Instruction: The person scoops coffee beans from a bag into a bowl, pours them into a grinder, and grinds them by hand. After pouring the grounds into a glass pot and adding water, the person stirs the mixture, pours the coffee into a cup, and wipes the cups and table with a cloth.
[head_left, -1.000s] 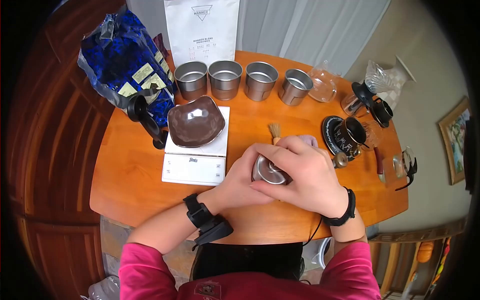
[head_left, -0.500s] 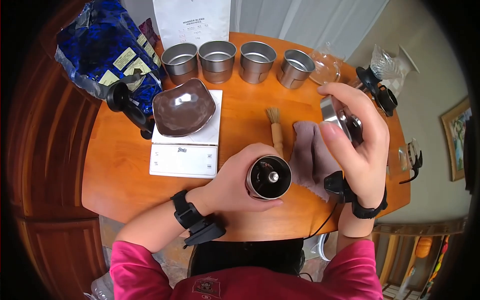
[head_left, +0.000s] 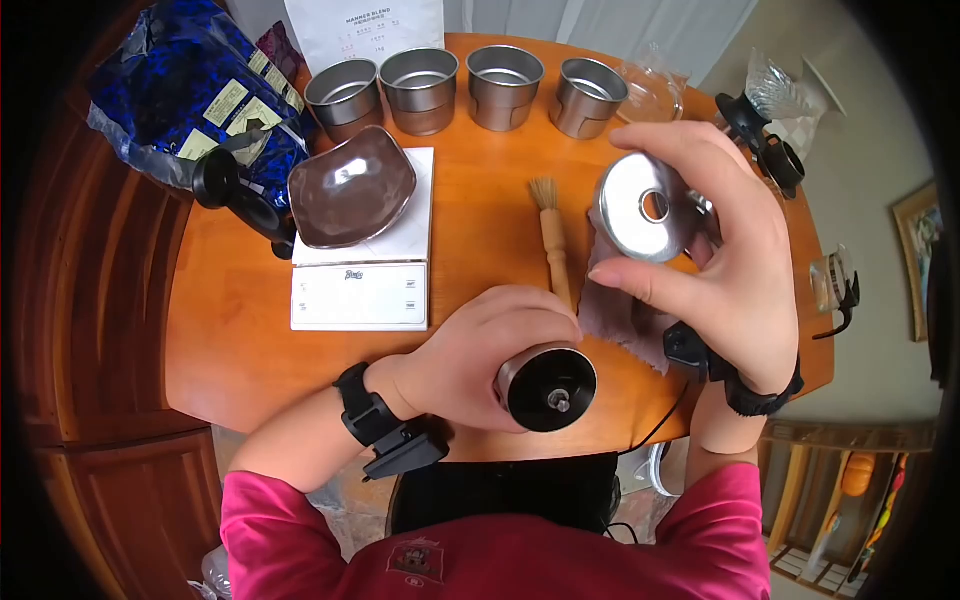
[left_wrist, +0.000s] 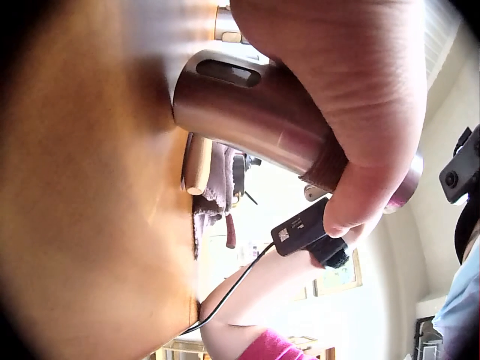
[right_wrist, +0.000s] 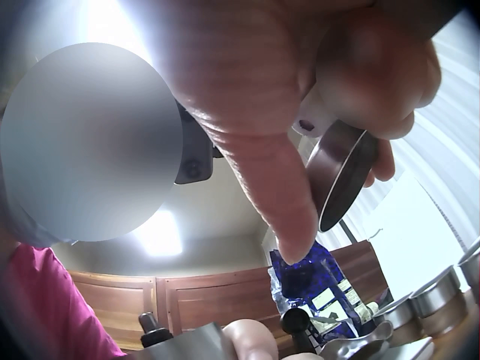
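Observation:
My left hand is wrapped round a metal cylinder, tilted so its dark open top and central shaft show. In the left wrist view the cylinder slants, its lower end near the wooden surface, with the left hand round its upper part. My right hand holds a round silver lid with a hole in its middle, thumb and fingers at its rim, apart from the cylinder. In the right wrist view the lid is seen edge-on beside the thumb of the right hand.
A wooden brush and a grey cloth lie between the hands. At left, a brown dish sits on a white scale. Several metal cups line the back beside a blue bag. Glassware stands at right.
The right hand has lifted the lid off the cylinder and moved it up and right, turning its face into view. The left hand has tilted the cylinder and shifted slightly down.

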